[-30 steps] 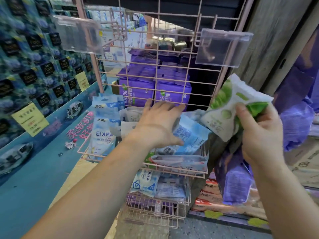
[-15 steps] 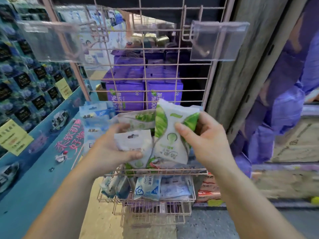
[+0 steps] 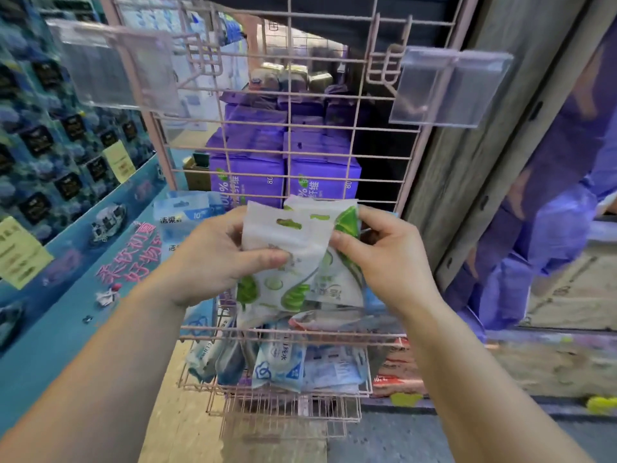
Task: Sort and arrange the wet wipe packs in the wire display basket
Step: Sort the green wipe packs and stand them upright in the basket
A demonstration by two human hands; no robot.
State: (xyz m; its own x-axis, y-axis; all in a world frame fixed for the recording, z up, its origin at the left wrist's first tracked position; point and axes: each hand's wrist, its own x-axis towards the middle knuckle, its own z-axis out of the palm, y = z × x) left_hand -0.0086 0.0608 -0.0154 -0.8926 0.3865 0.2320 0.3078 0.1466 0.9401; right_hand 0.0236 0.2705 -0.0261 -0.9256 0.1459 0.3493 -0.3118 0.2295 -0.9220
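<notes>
Two white-and-green packs held upright between the hands, just above the upper pink basket, overlapping: left pack in front, right pack tucked partly behind it. Left hand curled round the left pack, thumb pressed across its front, fingers hidden behind. Right hand pinching the right pack at its green edge, thumb on the near face, fingers folded behind. Below them, in the basket, more packs lying loose, one reddish-edged and blurred. Blue packs standing at the basket's left end, just beside the left hand. Lower basket holding blue-and-white packs upright against its near wires. Far side closed off by a pink wire grid with two clear tag holders clipped on; purple boxes stacked beyond it. Blue printed display to the left, grey wooden post to the right.
</notes>
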